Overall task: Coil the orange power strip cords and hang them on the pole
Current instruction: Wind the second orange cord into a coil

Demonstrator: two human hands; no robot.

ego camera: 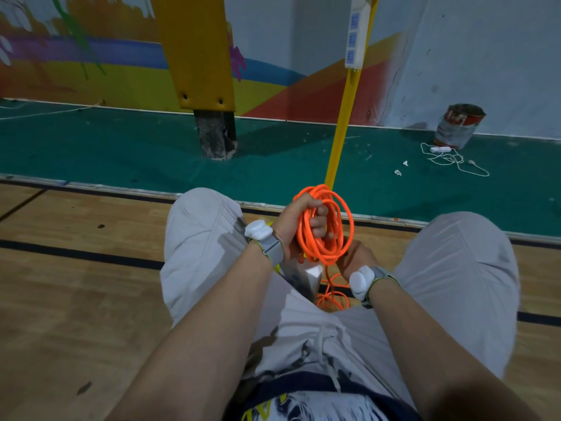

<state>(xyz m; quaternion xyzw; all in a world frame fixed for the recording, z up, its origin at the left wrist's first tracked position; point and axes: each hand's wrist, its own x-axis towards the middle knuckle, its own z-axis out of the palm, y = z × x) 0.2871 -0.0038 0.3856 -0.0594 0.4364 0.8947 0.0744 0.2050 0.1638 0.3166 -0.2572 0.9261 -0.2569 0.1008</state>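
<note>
Orange cord (305, 229) is gathered into a loose coil of several loops in the left hand (296, 220). The fingers are curled through the loops and the thumb lies over the top, so the grip is firm. The coil hangs from that fist, and its lower arc drops toward the right hand (356, 256), which sits just below and to the right of the left. The loops cover most of the right hand, so I cannot tell whether it grips the cord or only touches it. Under the left wrist a white strip (312, 275) shows between the person's knees, with slack cord piled on the floor beneath the right hand. Both wrists carry a grey band with a white puck.

Beyond the hands, straight ahead of the coil, a yellow pole (343, 126) rises from the green floor. High on it, far above the hands, a second strip (356, 31) hangs against it. Well off to the right of the right hand stands a paint can (458, 126), with a white lead (449, 158) tangled beside it.
</note>
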